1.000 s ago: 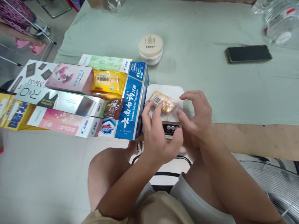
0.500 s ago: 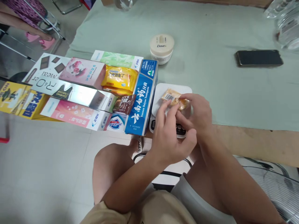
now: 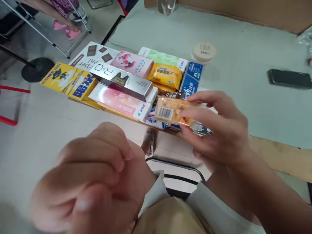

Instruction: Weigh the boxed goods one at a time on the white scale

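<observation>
My right hand [image 3: 219,130] pinches a clear snack packet [image 3: 172,112] with golden pieces and a barcode label, held in the air over the table's near edge. Just below the packet a dark corner of the small scale [image 3: 203,129] shows; the rest is hidden by my hand. My left hand [image 3: 92,175] is close to the camera and blurred, fingers curled in a loose fist with nothing seen in it. It is well apart from the packet.
A pile of boxes juts off the table's left edge: a yellow box [image 3: 68,81], a silver R&O box [image 3: 122,79], a pink box [image 3: 117,101], a blue toothpaste box [image 3: 191,83], and a yellow packet [image 3: 167,75]. A Dove jar [image 3: 204,52] and a phone [image 3: 290,78] lie on the green cloth [image 3: 243,97]. Another person's feet are at the top left.
My right hand lifted the snack packet off the scale and brought it toward me. My left hand let go and rose close to the camera. The view tilted left.
</observation>
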`<state>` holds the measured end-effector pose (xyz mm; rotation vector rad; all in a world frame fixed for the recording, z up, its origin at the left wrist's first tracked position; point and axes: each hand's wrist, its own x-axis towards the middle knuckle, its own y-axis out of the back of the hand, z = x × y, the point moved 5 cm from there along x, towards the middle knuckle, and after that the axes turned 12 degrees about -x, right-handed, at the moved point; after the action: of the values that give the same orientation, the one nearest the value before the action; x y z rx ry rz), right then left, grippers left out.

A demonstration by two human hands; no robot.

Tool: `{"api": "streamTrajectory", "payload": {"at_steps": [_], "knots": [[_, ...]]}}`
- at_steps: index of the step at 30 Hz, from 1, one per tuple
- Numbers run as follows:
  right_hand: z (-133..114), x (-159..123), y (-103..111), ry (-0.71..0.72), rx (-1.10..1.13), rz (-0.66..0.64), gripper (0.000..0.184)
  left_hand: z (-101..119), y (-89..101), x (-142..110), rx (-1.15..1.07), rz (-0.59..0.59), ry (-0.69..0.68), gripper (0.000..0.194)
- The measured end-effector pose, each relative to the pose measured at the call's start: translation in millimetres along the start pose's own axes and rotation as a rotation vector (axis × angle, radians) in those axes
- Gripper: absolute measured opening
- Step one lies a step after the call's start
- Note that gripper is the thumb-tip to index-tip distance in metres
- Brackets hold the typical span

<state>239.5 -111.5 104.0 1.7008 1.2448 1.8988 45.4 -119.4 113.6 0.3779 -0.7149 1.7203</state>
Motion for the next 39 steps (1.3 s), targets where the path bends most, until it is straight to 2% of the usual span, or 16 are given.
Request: {"api": "streamTrajectory", "payload": {"at_steps": [2, 3, 6, 8, 12, 14, 16, 18, 19, 22, 25, 27, 29, 33, 36, 39], "knots": [[-13.2, 8.6, -11.2, 0.065, -0.079, -0.064, 0.021, -1.2, 16.6, 8.9, 0.001, 0.163, -0.140, 0.055], [-17.0, 11.2, -16.8, 0.089, -0.118, -0.096, 0.019, -3.0, 21.2, 12.5, 0.024, 0.165, -0.135, 0.053], [-22.2, 15.1, -30.0, 0.137, -0.198, -0.155, 0.015, -5.5, 24.4, 20.6, 0.033, -0.003, -0.007, 0.044], [-23.7, 16.2, -36.5, 0.160, -0.220, -0.175, 0.015, -0.1, 22.9, 25.6, -0.053, -0.040, 0.005, 0.037], [-23.3, 15.0, -50.7, 0.137, -0.216, -0.237, 0.015, 5.2, 13.9, 39.8, -0.067, 0.140, 0.072, 0.034], [-21.7, 11.5, -57.9, 0.089, -0.195, -0.306, 0.019, 4.1, 6.1, 44.2, -0.050, 0.171, 0.100, 0.037], [-20.9, 6.5, -60.8, 0.047, -0.168, -0.366, 0.027, 4.7, 1.9, 44.5, -0.108, 0.188, 0.042, 0.041], [-20.9, 2.6, -56.3, 0.032, -0.139, -0.386, 0.038, 5.8, 2.1, 41.2, -0.168, 0.210, -0.045, 0.042], [-20.2, 2.0, -51.6, 0.034, -0.124, -0.379, 0.041, 4.3, 2.5, 39.2, -0.177, 0.208, -0.044, 0.043], [-9.5, 11.1, -34.3, 0.044, -0.054, -0.307, 0.042, -7.8, 3.1, 33.7, -0.173, 0.156, 0.044, 0.043], [19.4, 38.2, -32.8, 0.005, -0.010, -0.238, 0.030, -24.0, -0.9, 30.3, -0.174, 0.004, 0.011, 0.037], [45.3, 60.3, -51.2, -0.081, -0.054, -0.281, 0.029, -42.4, -7.6, 28.4, -0.140, -0.139, 0.068, 0.027], [67.4, 78.1, -81.6, -0.140, -0.091, -0.396, 0.042, -62.1, -14.3, 25.9, -0.140, -0.247, 0.177, 0.020], [89.2, 92.6, -135.4, -0.130, -0.093, -0.545, 0.057, -84.4, -22.5, 22.3, -0.175, -0.339, 0.255, 0.033], [92.6, 93.4, -150.3, -0.076, -0.033, -0.555, 0.062, -89.2, -24.9, 22.0, -0.192, -0.352, 0.246, 0.034], [93.7, 97.0, -146.5, -0.054, 0.031, -0.559, 0.063, -91.7, -24.3, 23.6, -0.142, -0.305, 0.289, 0.032]]}}
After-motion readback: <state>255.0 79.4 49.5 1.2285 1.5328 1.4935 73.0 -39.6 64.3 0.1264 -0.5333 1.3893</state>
